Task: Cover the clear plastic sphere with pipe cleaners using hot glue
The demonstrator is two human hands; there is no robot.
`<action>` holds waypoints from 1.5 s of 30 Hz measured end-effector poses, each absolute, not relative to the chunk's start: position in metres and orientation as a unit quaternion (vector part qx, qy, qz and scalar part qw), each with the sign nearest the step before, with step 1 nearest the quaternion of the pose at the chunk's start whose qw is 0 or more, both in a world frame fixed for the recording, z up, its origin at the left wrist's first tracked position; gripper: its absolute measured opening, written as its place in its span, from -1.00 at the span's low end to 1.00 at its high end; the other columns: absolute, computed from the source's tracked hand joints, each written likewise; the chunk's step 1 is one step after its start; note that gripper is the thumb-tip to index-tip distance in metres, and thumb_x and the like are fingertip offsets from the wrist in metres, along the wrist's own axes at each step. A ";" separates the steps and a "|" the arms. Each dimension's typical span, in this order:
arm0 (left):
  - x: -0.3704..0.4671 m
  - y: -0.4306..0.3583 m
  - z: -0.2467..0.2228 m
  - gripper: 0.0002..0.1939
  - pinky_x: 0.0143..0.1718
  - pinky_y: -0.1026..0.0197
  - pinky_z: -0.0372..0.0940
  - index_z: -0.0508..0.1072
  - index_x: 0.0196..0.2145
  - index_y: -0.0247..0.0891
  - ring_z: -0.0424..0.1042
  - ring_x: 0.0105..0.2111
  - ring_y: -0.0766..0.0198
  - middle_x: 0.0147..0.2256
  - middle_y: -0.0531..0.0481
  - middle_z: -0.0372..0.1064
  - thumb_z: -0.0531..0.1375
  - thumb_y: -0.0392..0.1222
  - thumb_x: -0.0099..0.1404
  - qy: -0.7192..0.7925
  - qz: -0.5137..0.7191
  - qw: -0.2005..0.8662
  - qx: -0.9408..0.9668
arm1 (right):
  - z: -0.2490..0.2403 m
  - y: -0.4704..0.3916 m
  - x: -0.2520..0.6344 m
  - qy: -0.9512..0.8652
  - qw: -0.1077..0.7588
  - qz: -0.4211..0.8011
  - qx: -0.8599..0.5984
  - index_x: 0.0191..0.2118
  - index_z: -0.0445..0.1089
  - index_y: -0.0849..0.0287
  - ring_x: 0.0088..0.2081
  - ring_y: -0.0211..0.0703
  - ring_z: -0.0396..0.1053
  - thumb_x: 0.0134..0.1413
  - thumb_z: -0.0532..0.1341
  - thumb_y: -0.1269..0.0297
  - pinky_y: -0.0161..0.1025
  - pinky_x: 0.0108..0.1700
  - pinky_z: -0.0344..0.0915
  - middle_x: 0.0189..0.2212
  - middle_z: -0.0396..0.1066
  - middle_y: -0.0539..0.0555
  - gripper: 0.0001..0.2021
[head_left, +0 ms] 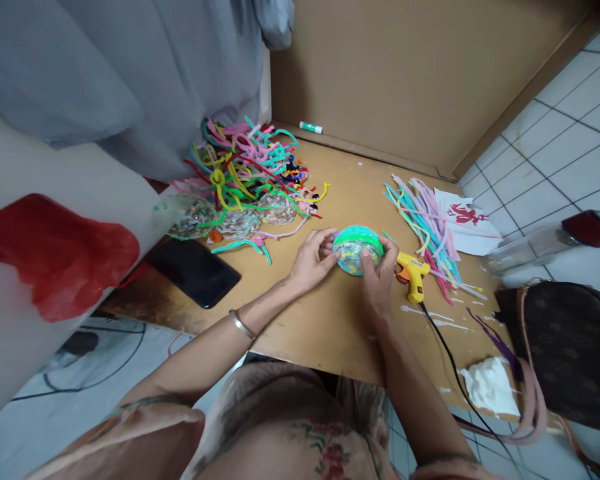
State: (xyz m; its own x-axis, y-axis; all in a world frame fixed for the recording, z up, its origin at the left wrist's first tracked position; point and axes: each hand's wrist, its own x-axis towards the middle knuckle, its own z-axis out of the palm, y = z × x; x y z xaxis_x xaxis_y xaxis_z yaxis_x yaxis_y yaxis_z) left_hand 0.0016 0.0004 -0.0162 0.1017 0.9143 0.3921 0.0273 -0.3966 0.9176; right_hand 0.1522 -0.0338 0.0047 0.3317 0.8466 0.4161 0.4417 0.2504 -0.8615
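Between my two hands, above the table, is a round clear plastic piece (pixel 351 257) with a blue rim and a bright green fuzzy band across its upper part. My left hand (pixel 316 257) grips its left edge, fingers behind and thumb in front. The fingers of my right hand (pixel 380 270) curl round the right edge, with the thumb lying on its front. A yellow hot glue gun (pixel 414 275) lies on the table just right of my right hand, its black cord running toward the front edge.
Tangled pipe cleaners (pixel 250 160) pile up at the back left, beside clear round pieces (pixel 240 221). A black phone (pixel 195 272) lies in front of them. More pipe cleaners (pixel 425 213) lie right, near a printed paper (pixel 463 217), white tissue (pixel 493 387) and a dark bag (pixel 560 353).
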 end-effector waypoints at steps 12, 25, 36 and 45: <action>0.003 0.000 -0.012 -0.67 -0.24 0.25 0.38 0.49 -0.13 -0.30 0.42 -0.28 0.30 -0.23 -0.09 0.44 0.34 -0.17 0.15 0.421 0.533 0.423 0.600 | 0.003 -0.030 0.155 -0.526 0.599 0.199 -0.570 0.04 0.20 0.13 -0.04 -0.08 0.30 0.14 0.15 0.03 -0.04 0.08 0.26 -0.06 0.28 0.11 -0.58; -0.002 -0.005 0.001 -0.44 -0.22 0.16 0.42 0.28 0.03 -0.28 0.45 -0.30 0.29 -0.18 -0.09 0.42 0.32 -0.09 0.12 0.461 0.478 0.482 0.571 | 0.006 -0.035 0.148 -0.512 0.621 0.250 -0.538 0.08 0.20 0.13 0.03 -0.06 0.33 0.20 0.11 0.04 -0.02 0.09 0.28 0.03 0.30 0.18 -0.59; -0.002 0.000 0.002 0.01 0.26 -0.14 0.11 0.16 0.27 -0.23 0.23 0.22 -0.12 0.23 -0.26 0.20 0.44 0.03 -0.08 0.469 0.412 0.388 0.678 | 0.009 -0.034 0.150 -0.511 0.634 0.280 -0.508 0.03 0.23 0.13 0.03 -0.06 0.38 0.22 0.07 -0.01 -0.03 0.08 0.33 0.00 0.36 0.19 -0.61; -0.022 0.035 0.019 -0.20 -0.45 0.29 0.38 0.28 0.18 -0.18 0.48 -0.24 0.16 -0.02 -0.18 0.42 0.34 0.13 0.04 0.460 0.495 0.517 0.525 | 0.012 -0.016 0.171 -0.379 0.720 0.236 -0.531 -0.12 0.27 0.13 -0.07 -0.12 0.42 0.15 0.08 -0.06 -0.03 0.06 0.33 -0.10 0.39 0.14 -0.63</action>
